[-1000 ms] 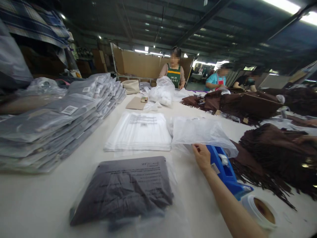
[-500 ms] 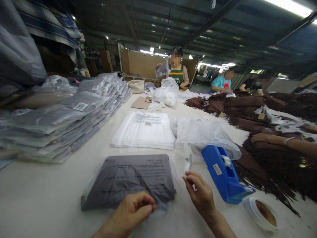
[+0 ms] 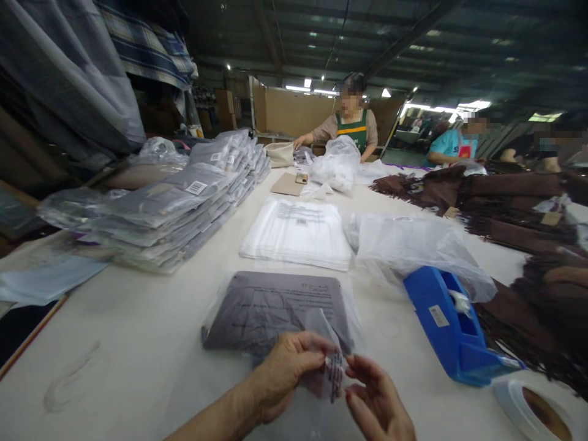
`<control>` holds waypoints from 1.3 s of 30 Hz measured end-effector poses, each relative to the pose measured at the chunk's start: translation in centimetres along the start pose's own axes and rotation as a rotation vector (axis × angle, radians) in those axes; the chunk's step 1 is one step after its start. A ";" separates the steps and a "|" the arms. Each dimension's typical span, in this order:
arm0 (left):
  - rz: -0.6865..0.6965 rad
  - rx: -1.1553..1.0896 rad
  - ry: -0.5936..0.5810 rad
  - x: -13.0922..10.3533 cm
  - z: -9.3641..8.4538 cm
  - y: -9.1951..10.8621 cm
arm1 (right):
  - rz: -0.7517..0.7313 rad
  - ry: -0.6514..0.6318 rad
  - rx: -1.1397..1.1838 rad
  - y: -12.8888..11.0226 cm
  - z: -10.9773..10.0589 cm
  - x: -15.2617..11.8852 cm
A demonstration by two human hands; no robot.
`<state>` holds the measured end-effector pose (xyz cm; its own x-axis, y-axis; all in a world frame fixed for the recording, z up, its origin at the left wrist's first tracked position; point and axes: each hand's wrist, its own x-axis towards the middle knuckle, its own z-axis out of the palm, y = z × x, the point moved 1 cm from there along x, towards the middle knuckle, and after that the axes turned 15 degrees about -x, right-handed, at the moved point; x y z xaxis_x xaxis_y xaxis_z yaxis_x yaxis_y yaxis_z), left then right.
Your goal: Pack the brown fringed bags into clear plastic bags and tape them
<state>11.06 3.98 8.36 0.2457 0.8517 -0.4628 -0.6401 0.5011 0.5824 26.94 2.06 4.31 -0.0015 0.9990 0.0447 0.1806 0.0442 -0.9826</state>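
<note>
My left hand (image 3: 294, 367) pinches a small clear plastic bag (image 3: 334, 376) with dark print between thumb and fingers. At the bag's right edge, the bent fingertips of my right hand (image 3: 374, 395) grip it lightly. Just beyond both hands lies a folded dark grey garment (image 3: 280, 300) in a clear printed plastic bag, flat on the table; my left hand covers part of its near edge. To the right stands a blue tape dispenser (image 3: 452, 334), with a roll of tape (image 3: 535, 413) in front of it.
White printed plastic bags (image 3: 296, 236) are stacked behind the garment, beside a loose clear bag (image 3: 413, 242). Bagged grey garments (image 3: 184, 190) pile up at left. Brown fringed textiles (image 3: 500, 202) cover the right side. A co-worker in a green apron (image 3: 356, 125) stands across the table.
The small clear bag has come from beyond my right hand to between both hands, where my left hand now pinches it. My view has turned left. The co-worker opposite has lowered a grey bagged item.
</note>
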 end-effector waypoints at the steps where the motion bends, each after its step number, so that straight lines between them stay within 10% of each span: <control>1: -0.035 0.017 -0.063 -0.5 0.1 0.0 | 0.176 -0.114 0.150 -0.3 0.1 0.1; 6: -0.061 0.094 -0.264 -2.7 0.4 0.3 | 0.499 -0.583 0.612 -2.6 1.7 -0.1; 16: -0.017 0.337 -0.193 -4.9 -2.6 1.3 | 0.577 -0.617 0.780 -2.7 3.9 -2.5; 22: 0.018 0.351 -0.108 -5.4 -2.7 0.4 | 0.444 -0.365 0.695 -1.9 4.3 -3.5; 39: 0.155 0.494 -0.102 -6.8 -2.6 0.8 | 0.350 -0.437 0.750 -2.9 5.2 -4.5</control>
<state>6.94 -1.79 10.24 0.2605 0.9198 -0.2934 -0.2612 0.3597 0.8958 21.33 -2.52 6.00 -0.4643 0.8633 -0.1980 -0.4410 -0.4192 -0.7936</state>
